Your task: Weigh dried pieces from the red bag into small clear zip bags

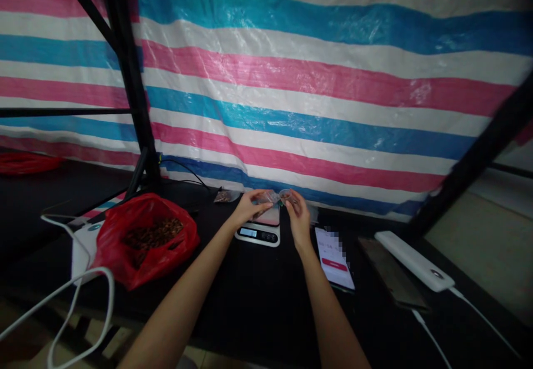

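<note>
Above a small white digital scale (259, 235), both hands meet in front of me. My left hand (249, 208) is closed on a clear plastic bag (268, 195), whose mouth seems to face right. In my right hand (298, 213) is a small clear cup (286, 194) with some brown pieces in it. Cup and bag are close together; whether they touch I cannot tell. The scale's display is lit, and part of its plate is hidden behind my left hand. Left of my forearm, an opened red plastic bag (177, 247) holds many small brown pieces (154, 238).
A small clear bag of brown pieces (225, 196) lies behind the scale. To the right are a lit phone (333, 260), a dark phone (393, 274) and a white power bank (414, 260) with cables. A white cable (109, 297) loops at left. Striped sheeting (291, 108) hangs behind.
</note>
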### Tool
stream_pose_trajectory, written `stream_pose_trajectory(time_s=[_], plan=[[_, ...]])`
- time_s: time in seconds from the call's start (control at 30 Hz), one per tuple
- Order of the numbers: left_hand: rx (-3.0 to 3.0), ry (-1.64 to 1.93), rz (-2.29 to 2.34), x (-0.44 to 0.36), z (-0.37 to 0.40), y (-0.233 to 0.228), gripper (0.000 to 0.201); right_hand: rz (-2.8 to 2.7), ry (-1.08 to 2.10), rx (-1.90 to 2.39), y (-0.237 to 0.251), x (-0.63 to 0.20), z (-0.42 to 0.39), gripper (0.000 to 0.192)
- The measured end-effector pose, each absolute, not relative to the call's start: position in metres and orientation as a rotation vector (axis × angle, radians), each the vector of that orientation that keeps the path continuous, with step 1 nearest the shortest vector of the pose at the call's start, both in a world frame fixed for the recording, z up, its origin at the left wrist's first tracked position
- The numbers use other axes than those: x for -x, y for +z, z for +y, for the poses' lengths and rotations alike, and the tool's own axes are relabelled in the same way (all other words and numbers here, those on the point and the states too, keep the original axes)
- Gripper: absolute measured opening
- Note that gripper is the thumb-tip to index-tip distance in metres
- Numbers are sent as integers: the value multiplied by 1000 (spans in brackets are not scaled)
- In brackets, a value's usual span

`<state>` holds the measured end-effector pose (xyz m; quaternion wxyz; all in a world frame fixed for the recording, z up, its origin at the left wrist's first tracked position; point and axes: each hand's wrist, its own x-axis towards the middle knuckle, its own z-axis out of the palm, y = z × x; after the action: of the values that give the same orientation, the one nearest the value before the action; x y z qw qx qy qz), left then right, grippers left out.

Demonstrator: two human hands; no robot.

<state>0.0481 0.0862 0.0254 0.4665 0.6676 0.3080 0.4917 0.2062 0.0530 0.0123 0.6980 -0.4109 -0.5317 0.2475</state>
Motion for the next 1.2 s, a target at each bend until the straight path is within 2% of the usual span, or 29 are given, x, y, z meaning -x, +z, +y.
stream_pose_trajectory(time_s=[0.1, 0.23, 0.63, 0.87, 1.0, 1.13, 1.2], plan=[[-1585, 1148, 678, -49, 84, 29, 58, -1146, 528, 888, 18, -202, 48, 44], [-1570, 1039, 610, -49, 81, 28, 59, -1225, 493, 932, 19, -203, 45, 33], [-1617, 997, 634, -52, 75, 29, 58, -1347, 314, 902, 18, -205, 41, 34], [-1842, 1394, 807, -45, 93, 22, 44, -1205, 366, 1007, 9, -210, 46, 36], [-2100, 1342, 925, -47, 100, 5, 44, -1112, 424, 1115, -9, -215, 57, 36], [-2290, 1104, 1068, -52, 106, -6, 53, -1067, 391, 1305, -23, -223, 63, 36], [-2268, 1132, 1148, -53, 103, 0, 60, -1107, 346, 1369, -26, -227, 63, 41]])
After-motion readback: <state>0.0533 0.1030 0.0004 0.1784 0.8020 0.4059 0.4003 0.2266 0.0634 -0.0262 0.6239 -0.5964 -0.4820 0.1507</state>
